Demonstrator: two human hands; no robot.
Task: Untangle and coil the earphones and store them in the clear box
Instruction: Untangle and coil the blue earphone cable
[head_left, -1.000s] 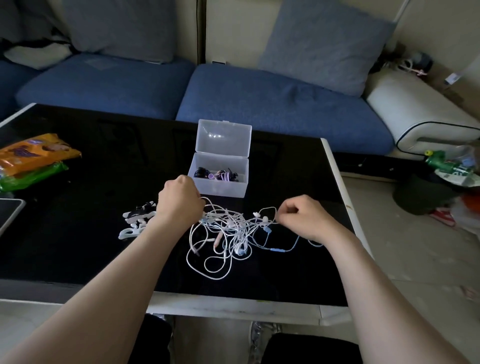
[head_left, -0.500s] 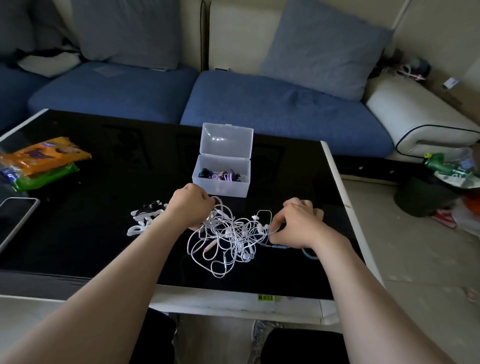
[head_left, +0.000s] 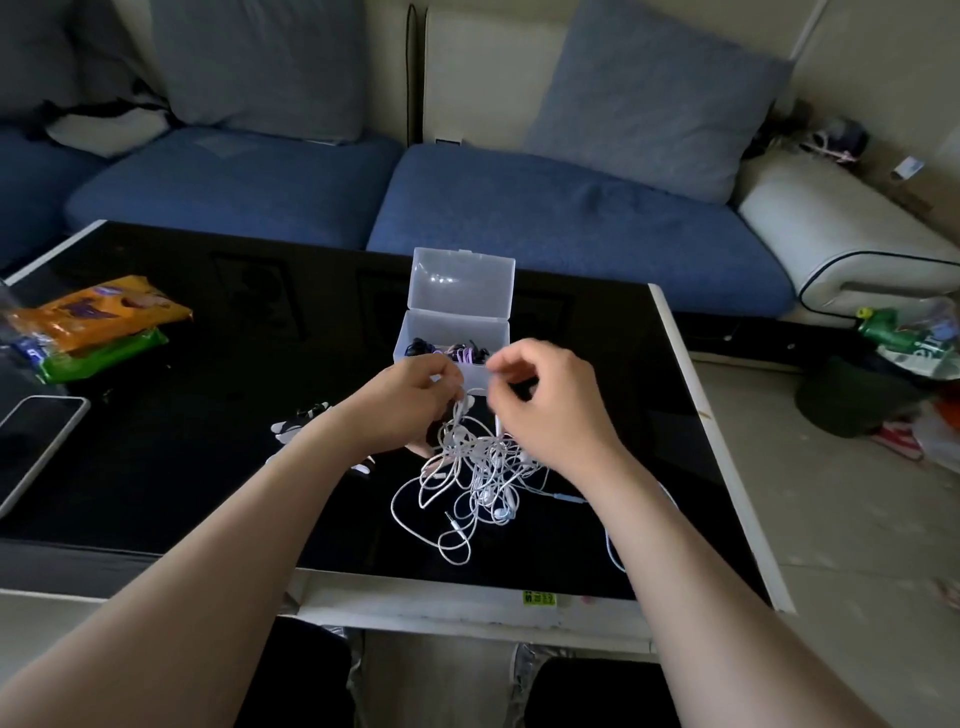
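Note:
A tangle of white earphone cables (head_left: 467, 478) hangs from my hands, its lower loops lying on the black table (head_left: 208, 467). My left hand (head_left: 405, 405) pinches the cables at the top of the bundle. My right hand (head_left: 545, 400) is raised just beside it, fingers curled and pinching a strand. Just behind the hands stands the clear box (head_left: 452, 322) with its lid upright; dark and purple coiled earphones (head_left: 457, 353) lie inside. A pale blue cable (head_left: 571, 499) trails under my right forearm.
White cable clips (head_left: 301, 423) lie left of my left wrist. Orange and green snack packets (head_left: 104, 327) and a phone (head_left: 36, 441) sit at the table's left. A blue sofa (head_left: 545, 218) runs behind the table; clutter lies on the floor at the right.
Both hands have come together and lifted the top of the tangle off the table in front of the box. The right hand moved left from the table's right side.

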